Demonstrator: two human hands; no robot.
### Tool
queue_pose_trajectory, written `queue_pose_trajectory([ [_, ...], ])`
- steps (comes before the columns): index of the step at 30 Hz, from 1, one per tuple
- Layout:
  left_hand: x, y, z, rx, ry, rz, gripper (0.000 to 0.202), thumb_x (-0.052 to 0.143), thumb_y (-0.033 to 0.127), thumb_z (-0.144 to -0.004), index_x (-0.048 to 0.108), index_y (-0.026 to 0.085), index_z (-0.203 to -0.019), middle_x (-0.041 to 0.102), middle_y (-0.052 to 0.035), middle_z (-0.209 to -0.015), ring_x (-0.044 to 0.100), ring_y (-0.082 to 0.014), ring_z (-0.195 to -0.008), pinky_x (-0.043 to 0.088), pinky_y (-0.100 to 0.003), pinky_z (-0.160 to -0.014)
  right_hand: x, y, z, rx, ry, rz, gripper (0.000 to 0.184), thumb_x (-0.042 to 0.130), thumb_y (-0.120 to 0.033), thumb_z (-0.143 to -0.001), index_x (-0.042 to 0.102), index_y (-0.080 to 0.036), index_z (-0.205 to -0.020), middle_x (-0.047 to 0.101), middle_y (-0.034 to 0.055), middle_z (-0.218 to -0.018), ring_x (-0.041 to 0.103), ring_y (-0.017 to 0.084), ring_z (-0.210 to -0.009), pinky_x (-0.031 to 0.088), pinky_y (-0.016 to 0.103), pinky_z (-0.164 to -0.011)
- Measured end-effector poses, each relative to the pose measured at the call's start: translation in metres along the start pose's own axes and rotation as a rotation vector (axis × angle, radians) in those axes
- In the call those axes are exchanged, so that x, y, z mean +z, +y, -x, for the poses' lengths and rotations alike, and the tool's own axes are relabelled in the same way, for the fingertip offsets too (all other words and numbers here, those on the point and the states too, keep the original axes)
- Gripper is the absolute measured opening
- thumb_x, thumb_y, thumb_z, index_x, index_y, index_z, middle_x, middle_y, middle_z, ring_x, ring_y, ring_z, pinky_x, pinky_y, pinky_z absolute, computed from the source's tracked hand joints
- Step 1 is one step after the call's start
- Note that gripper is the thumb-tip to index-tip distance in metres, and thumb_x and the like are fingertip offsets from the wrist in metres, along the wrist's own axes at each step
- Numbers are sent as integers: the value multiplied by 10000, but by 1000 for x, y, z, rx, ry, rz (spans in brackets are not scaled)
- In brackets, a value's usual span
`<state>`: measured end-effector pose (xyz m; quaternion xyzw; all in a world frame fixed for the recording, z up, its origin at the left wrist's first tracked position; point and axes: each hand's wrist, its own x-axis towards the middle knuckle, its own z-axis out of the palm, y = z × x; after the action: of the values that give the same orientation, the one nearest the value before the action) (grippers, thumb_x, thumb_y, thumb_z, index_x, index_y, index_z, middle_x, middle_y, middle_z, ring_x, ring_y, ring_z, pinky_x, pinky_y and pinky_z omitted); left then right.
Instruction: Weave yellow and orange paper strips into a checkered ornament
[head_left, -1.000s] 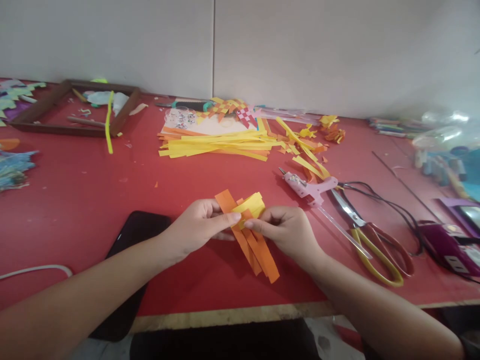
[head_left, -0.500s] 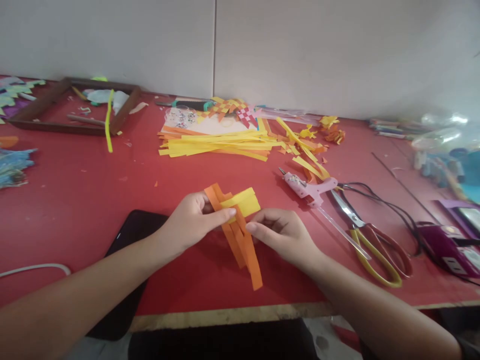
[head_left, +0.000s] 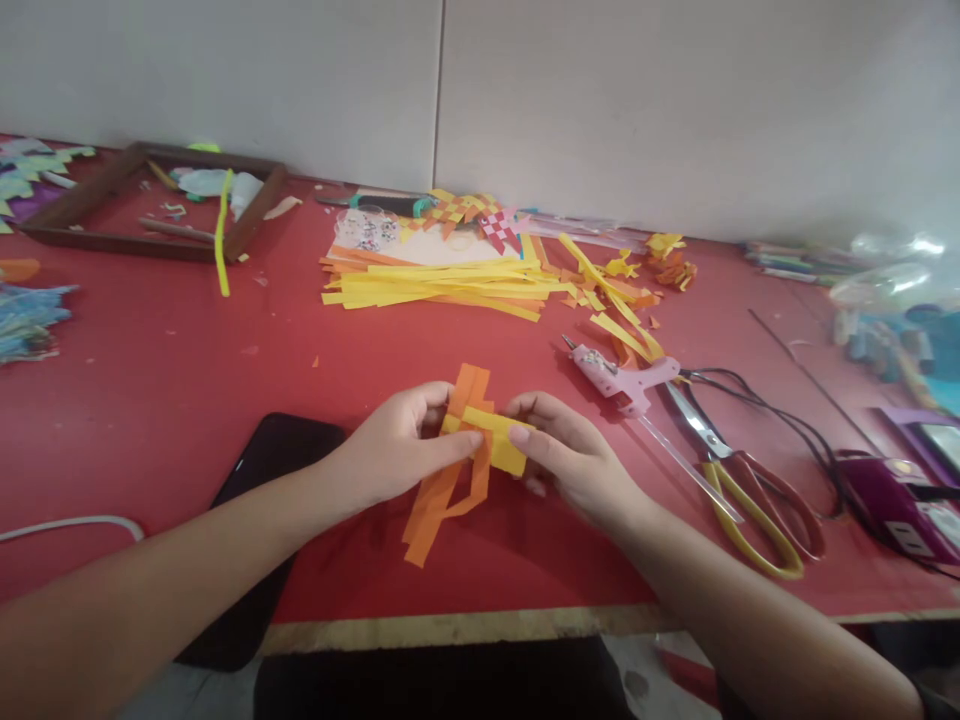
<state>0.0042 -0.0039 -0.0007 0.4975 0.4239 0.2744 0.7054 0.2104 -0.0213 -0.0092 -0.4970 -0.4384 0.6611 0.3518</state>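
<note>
Between my two hands, just above the red table, is a small piece of interlaced paper strips. Its orange strips [head_left: 439,505] hang down toward the table's front edge, and one bends into a loop. Yellow strips [head_left: 508,455] cross them and stick out to the right. My left hand [head_left: 409,440] pinches the orange and yellow crossing, thumb on top and fingers hidden behind. On the right end of the yellow strips, my right hand [head_left: 566,450] closes with its thumb in front and fingers behind.
A pile of yellow paper strips [head_left: 442,285] lies behind. To the right are a pink glue gun [head_left: 622,380] and scissors [head_left: 720,460] with red and yellow handles. A black phone [head_left: 262,480] lies under my left forearm. Back left is a brown frame [head_left: 112,243].
The paper piece has turned, so its orange strips now point down-left instead of down-right. My right hand has moved from an orange strip onto the yellow end.
</note>
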Motion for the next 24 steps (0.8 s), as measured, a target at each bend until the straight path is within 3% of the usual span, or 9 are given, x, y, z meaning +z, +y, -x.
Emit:
queue_pose_trajectory([
  [7,-1,-4,2,44,-180,-147,251,701,258,-879,580,175,-1084,736,-44,-977,723,-200,-904,531,-280,-725,-2,2,0,-22,-111,91,316,786,-446,-776,654,-164,-722,627,-9,-677,541,87,-595,421,227,-563],
  [10,-2,-5,4,54,-165,-155,338,730,308,-869,573,185,-1142,737,-65,-1059,718,-224,-982,544,-310,-786,-2,3,0,-65,-80,48,258,787,-396,-779,673,-174,-713,657,-8,-695,557,87,-601,440,224,-570],
  [14,-4,-5,2,19,-114,-90,482,798,341,-814,553,214,-1208,752,-58,-1082,725,-244,-1011,558,-344,-833,-2,5,-1,-86,50,-38,243,784,-403,-782,670,-200,-716,610,-46,-613,497,64,-495,379,190,-452],
  [18,-6,-4,-2,-2,-46,-48,480,837,309,-768,587,199,-1163,767,-57,-1054,733,-248,-1004,562,-342,-841,-3,6,-1,-67,99,-76,291,804,-446,-762,654,-201,-716,616,-45,-595,506,67,-465,349,176,-396],
  [24,-5,-3,0,-40,-75,60,405,837,270,-768,616,185,-1097,779,-40,-966,758,-209,-892,579,-316,-813,-3,4,-1,-33,97,-58,328,776,-496,-790,671,-186,-758,646,-23,-604,514,70,-458,369,186,-398],
])
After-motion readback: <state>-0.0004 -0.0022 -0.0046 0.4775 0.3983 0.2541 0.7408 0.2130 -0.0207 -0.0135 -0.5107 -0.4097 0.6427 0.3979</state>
